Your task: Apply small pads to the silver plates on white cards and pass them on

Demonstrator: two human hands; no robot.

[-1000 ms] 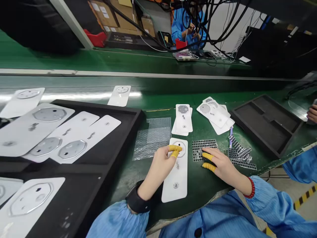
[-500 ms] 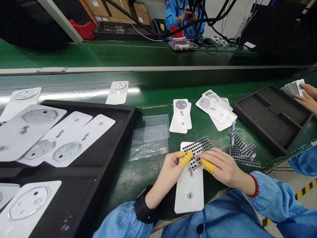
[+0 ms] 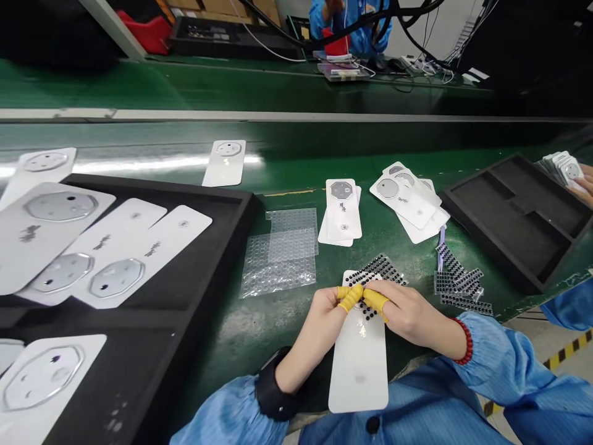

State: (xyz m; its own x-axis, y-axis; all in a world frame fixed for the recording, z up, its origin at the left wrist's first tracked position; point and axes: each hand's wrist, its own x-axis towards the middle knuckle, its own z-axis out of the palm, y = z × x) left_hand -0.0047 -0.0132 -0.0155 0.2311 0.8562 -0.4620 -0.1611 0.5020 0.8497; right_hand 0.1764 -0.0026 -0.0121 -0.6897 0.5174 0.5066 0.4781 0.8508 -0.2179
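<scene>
A white oblong panel [image 3: 360, 364] lies on the green bench in front of me. A clear sheet of small black dots [image 3: 377, 272] rests over its far end. My left hand [image 3: 327, 312] and my right hand [image 3: 403, 312], both with yellow finger cots, meet at the sheet. Their fingertips pinch together on the sheet's near edge. What is between the fingertips beyond the sheet is too small to see.
A black foam tray [image 3: 222, 247] with several white panels sits at left, bubble wrap [image 3: 282, 253] beside it. Two piles of white panels [image 3: 343, 213] [image 3: 410, 201], more dot sheets [image 3: 456, 284] and an empty black tray [image 3: 514, 216] lie ahead. Another person's hand [image 3: 581, 182] holds panels at far right.
My right hand lifted the dot sheet from the bench onto the panel, and both hands closed together over it. The panel slid nearer and to the right.
</scene>
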